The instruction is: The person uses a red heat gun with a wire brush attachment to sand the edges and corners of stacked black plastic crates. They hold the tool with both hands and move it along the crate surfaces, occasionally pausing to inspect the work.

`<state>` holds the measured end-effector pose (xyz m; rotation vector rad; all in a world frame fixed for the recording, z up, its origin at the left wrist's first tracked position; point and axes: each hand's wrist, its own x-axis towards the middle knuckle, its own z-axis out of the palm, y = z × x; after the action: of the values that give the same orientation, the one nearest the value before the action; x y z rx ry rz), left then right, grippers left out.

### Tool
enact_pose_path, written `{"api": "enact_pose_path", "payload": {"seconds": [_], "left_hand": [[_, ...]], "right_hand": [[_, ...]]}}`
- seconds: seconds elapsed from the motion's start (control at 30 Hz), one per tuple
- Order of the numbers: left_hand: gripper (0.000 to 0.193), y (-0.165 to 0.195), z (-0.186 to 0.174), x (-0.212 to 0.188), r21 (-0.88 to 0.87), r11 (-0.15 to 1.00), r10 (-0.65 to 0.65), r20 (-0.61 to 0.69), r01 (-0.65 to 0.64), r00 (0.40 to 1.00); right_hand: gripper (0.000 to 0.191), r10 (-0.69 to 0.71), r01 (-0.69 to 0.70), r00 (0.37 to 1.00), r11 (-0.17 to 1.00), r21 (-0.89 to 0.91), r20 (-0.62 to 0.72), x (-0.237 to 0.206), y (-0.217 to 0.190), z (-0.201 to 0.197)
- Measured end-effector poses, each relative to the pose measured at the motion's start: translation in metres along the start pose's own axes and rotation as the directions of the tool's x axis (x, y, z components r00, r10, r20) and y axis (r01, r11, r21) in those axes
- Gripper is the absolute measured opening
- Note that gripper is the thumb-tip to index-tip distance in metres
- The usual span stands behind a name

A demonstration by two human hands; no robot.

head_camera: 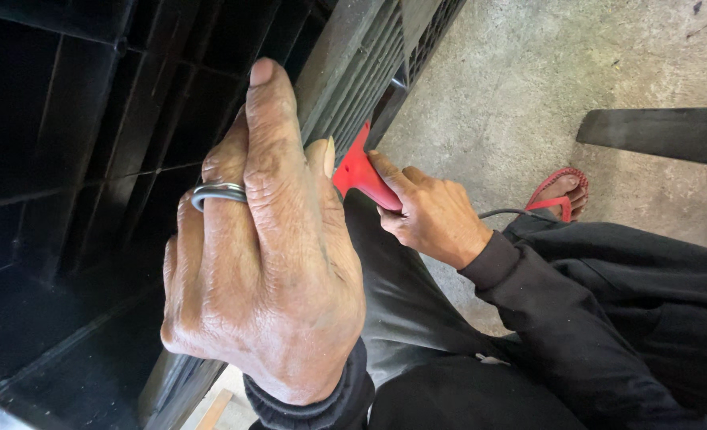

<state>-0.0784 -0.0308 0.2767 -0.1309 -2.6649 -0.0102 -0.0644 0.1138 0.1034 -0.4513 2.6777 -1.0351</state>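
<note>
A big black plastic crate (74, 199) with ribbed walls and open cells fills the left half of the view, tipped on its side against the person's lap, its grey slatted rim (361, 72) running up toward the top edge. To the right lies the bare concrete floor (528, 72), with a dark flat board (664, 134) across its upper right part. The person's legs in dark trousers (608, 318) stretch across the lower right, one foot in a red flip-flop (560, 195) resting on the floor. The left hand (262, 255) is nearest the camera, laid over the crate's edge with fingers curled loosely around it, a metal ring (219, 193) on one finger. Just beyond it, the right hand (429, 215) is closed firmly around the handle of a red tool (361, 171), whose upper end touches the crate's rim. A thin dark cord (506, 213) runs out from behind that hand toward the foot.
</note>
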Motion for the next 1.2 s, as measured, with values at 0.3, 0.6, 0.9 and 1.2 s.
{"api": "enact_pose_path", "payload": {"seconds": [0.3,0.6,0.9,1.2], "left_hand": [[0.043,0.0011,-0.0006,-0.0014,-0.025,1.000,0.002,-0.008,-0.002,1.000],[0.039,0.0000,-0.0013,-0.0017,-0.031,0.999,-0.004,0.017,0.004,1.000],[0.037,0.0009,-0.0004,-0.0032,-0.016,1.000,-0.013,0.013,0.013,1.000],[0.039,0.0001,0.0000,-0.0040,-0.025,1.000,-0.011,0.023,0.012,1.000]], "right_hand": [[0.077,0.003,-0.003,1.000,1.000,-0.001,-0.004,-0.0018,0.0011,-0.0009],[0.077,0.014,-0.014,1.000,1.000,0.004,-0.001,-0.0008,0.0001,-0.0004],[0.075,0.012,-0.012,1.000,1.000,0.007,-0.010,0.0000,-0.0003,-0.0021],[0.075,0.012,-0.012,1.000,1.000,0.007,-0.009,0.0007,-0.0008,-0.0031]]}}
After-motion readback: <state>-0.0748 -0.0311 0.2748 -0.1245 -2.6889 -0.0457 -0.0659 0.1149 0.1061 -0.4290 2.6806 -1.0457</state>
